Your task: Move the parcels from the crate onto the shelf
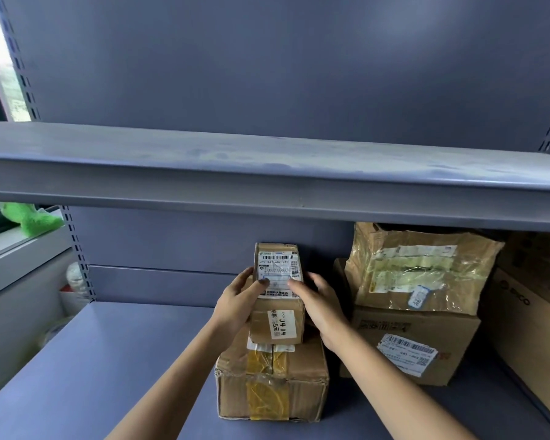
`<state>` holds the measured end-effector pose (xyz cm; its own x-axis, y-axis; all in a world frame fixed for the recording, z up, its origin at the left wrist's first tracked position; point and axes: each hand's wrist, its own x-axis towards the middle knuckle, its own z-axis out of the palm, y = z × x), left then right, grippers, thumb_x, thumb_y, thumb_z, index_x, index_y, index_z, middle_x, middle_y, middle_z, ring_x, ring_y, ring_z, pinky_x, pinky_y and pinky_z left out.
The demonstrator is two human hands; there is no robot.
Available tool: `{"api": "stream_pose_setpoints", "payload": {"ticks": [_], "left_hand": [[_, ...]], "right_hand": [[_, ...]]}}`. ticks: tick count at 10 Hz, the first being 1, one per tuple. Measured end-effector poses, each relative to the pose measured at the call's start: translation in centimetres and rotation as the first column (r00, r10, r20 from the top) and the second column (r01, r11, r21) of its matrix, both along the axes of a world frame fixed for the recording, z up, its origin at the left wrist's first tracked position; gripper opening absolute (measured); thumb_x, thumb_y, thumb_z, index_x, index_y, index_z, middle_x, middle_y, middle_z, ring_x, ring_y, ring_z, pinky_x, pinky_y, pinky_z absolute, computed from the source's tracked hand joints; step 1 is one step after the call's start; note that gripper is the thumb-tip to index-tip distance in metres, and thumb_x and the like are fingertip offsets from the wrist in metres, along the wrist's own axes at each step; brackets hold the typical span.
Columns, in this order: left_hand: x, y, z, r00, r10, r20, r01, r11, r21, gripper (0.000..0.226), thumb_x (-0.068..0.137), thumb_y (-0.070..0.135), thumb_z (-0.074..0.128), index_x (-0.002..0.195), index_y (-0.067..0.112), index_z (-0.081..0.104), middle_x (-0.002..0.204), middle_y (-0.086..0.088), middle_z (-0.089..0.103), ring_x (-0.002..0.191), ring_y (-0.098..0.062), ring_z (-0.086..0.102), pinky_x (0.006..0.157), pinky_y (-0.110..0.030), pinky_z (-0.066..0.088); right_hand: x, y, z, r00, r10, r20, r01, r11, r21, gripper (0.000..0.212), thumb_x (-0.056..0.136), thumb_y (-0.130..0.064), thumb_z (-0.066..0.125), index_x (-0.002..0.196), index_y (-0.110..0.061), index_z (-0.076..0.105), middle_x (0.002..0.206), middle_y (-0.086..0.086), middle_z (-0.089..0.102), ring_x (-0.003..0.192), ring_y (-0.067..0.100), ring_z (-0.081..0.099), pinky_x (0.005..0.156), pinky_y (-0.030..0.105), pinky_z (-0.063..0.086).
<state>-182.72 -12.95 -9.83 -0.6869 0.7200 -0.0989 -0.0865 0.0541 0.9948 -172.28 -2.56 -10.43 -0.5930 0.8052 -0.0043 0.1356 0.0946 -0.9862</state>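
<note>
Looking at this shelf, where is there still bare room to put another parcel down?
The lower shelf is bare to the left of the taped box, out to the slotted upright. The upper shelf is bare across its visible width. The right side is crowded: a wrapped parcel on a carton, with only a narrow gap beside the taped box.

1. two bare forearms are seen from the lower edge of the head view, with no sleeve, watch or band worn on either.
2. the left hand (239,304) is shown ungloved and without rings; a dark-painted nail is seen on its thumb.
3. the right hand (318,308) is likewise shown ungloved and ringless; its nails are too blurred to be told.
</note>
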Motion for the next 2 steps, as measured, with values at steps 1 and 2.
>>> {"api": "stream_pose_setpoints", "payload": {"ticks": [1, 2], "left_hand": [[0.1, -0.9, 0.0, 0.998, -0.027, -0.051, 0.027, 1.0, -0.007, 0.052, 0.087, 0.026, 0.061, 0.135, 0.024, 0.042, 0.117, -0.007, 0.064, 0.097, -0.023, 0.066, 0.089, -0.044, 0.053], [0.2, -2.1, 0.0, 0.991, -0.046, -0.125, 0.044, 0.999, -0.02, 0.067, 0.074, 0.037, 0.066, 0.134, 0.024, 0.041, 0.117, -0.006, 0.064, 0.103, -0.024, 0.064, 0.095, -0.046, 0.05]], "right_hand": [[0.9, -0.9, 0.1, 0.999, -0.046, 0.013, 0.046, 0.999, 0.009, 0.061, 0.079, -0.039, 0.067, 0.132, -0.019, 0.045, 0.125, 0.002, 0.056, 0.113, 0.018, 0.053, 0.096, 0.036, 0.045], [2.0, -1.9, 0.3, 0.999, -0.046, 0.004, 0.045, 0.999, 0.022, 0.054, 0.081, -0.032, 0.067, 0.129, -0.02, 0.047, 0.114, -0.003, 0.052, 0.105, 0.013, 0.05, 0.09, 0.032, 0.044]]}}
